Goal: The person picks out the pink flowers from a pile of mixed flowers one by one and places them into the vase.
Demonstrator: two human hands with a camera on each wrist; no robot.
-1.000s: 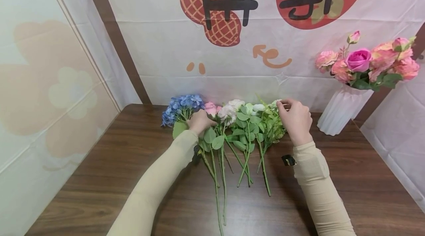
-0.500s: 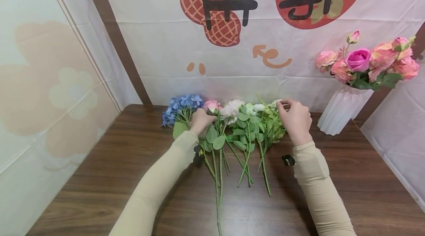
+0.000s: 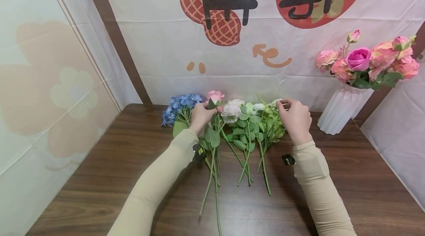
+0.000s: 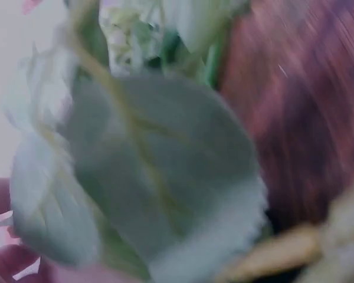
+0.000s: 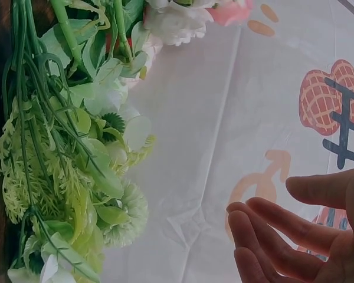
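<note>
In the head view my left hand [image 3: 201, 117] pinches a pink rose [image 3: 215, 96] just below its bloom, beside the blue hydrangea [image 3: 180, 107]. Broad rose leaves [image 4: 165, 165] fill much of the left wrist view and hide most of that grip. My right hand [image 3: 295, 120] hovers by the right end of the flower row, near the yellow-green foliage [image 3: 273, 125]. Seen from the right wrist, its fingers [image 5: 283, 236] are loosely bent with nothing between them, apart from the pale green bloom [image 5: 127, 215]. White and pale pink blooms [image 3: 231, 111] lie between the hands.
A white ribbed vase [image 3: 343, 110] holding pink and peach flowers stands at the table's back right. Green stems [image 3: 245, 171] stretch toward the front of the brown wooden table [image 3: 126, 158]. A printed cloth [image 3: 159, 51] hangs behind the table's back edge.
The pink rose has risen a little and shifted right with my left hand, coming into fuller view. Its lower stems have swung left. My right hand has stayed put.
</note>
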